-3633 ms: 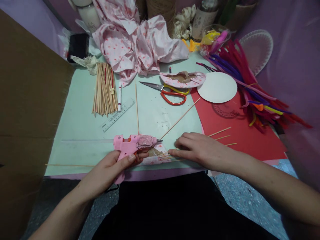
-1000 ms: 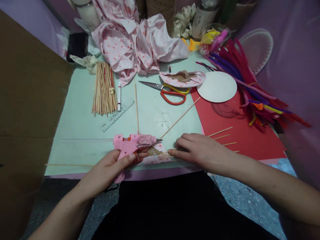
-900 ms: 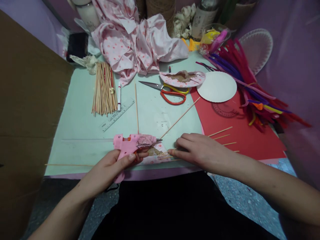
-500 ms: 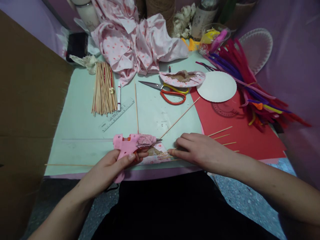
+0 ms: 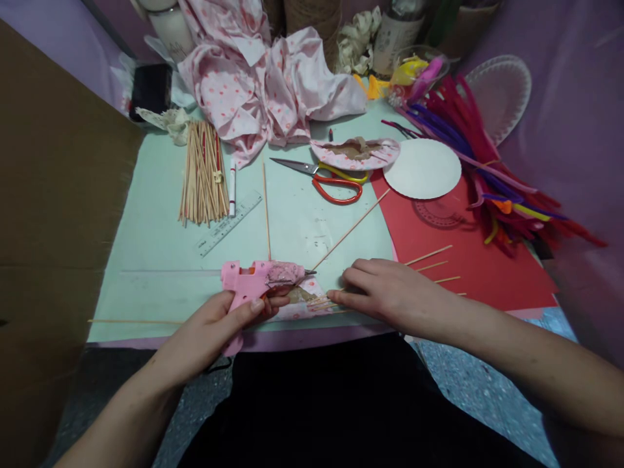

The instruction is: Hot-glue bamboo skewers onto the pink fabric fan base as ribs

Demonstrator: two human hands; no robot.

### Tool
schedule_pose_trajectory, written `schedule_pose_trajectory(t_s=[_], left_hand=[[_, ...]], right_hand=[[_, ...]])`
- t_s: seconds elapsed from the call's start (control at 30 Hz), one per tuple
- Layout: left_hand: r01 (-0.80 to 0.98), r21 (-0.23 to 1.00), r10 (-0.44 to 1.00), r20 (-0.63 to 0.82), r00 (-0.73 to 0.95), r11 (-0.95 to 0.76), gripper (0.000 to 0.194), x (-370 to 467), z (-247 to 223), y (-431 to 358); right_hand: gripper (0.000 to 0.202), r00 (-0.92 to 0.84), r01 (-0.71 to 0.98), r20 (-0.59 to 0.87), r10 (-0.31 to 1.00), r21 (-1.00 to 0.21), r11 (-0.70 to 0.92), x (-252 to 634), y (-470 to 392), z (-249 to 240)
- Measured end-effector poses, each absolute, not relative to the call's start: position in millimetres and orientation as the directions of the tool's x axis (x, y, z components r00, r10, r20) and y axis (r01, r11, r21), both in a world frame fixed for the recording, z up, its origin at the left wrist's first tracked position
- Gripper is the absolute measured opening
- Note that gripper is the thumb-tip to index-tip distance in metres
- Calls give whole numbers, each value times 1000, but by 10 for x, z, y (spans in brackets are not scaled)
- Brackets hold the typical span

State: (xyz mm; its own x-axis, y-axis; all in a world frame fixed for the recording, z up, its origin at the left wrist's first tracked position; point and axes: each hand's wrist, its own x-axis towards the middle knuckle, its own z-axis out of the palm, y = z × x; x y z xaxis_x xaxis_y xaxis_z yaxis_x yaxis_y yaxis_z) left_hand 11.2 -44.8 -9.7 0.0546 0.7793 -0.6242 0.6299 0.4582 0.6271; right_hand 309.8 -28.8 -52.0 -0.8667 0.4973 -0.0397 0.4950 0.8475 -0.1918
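Observation:
My left hand (image 5: 234, 318) is wrapped around the handle of a pink hot glue gun (image 5: 260, 273), whose nozzle points right and carries a clear glue stick out the back. Under the gun lies a fabric-covered cardboard piece (image 5: 302, 300), partly hidden by the gun and my fingers. Several thin wooden skewers (image 5: 431, 266) fan out from that piece to the right. My right hand (image 5: 377, 286) lies over them, fingertips pressing their inner ends against the piece. Other skewers (image 5: 351, 229) stick out from it upward and to the left.
Scissors (image 5: 336, 184) lie beyond my hands, near a second fabric-covered piece (image 5: 355, 154) and a white disc (image 5: 422, 169). On the left are a skewer bundle (image 5: 202, 175), a marker (image 5: 232, 188) and a ruler (image 5: 229, 224). Pipe cleaners (image 5: 492, 175) lie across red paper (image 5: 511, 279).

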Motion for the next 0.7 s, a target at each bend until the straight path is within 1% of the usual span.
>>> schedule_pose_trajectory(t_s=[0.13,0.23,0.33,0.53,0.63,0.7], left_hand=[[636,617,771,-634,53,463,40,99,-97,-443],[583,646,745,-659,101,492,41,106,-98,-431],[551,657,732,-671,116,515,39,113,-99,-428],[545,681,754,-644,130,489,32,122,-94,-433],[529,683,739,-658,145,504,32,127,-89,-430],[526,675,739,-663,122,518,33,125,-89,-430]], right_hand=[[28,-867,490,-14,498,-212,846,3098,-282,-526],[27,-871,480,-4,492,-223,848,3098,-273,-523],[27,-871,483,-20,490,-216,849,3101,-268,-524],[28,-875,475,-24,483,-232,849,3109,-268,-538],[27,-875,476,-20,484,-230,849,3107,-268,-538],[27,-876,471,-5,483,-230,852,3105,-269,-535]])
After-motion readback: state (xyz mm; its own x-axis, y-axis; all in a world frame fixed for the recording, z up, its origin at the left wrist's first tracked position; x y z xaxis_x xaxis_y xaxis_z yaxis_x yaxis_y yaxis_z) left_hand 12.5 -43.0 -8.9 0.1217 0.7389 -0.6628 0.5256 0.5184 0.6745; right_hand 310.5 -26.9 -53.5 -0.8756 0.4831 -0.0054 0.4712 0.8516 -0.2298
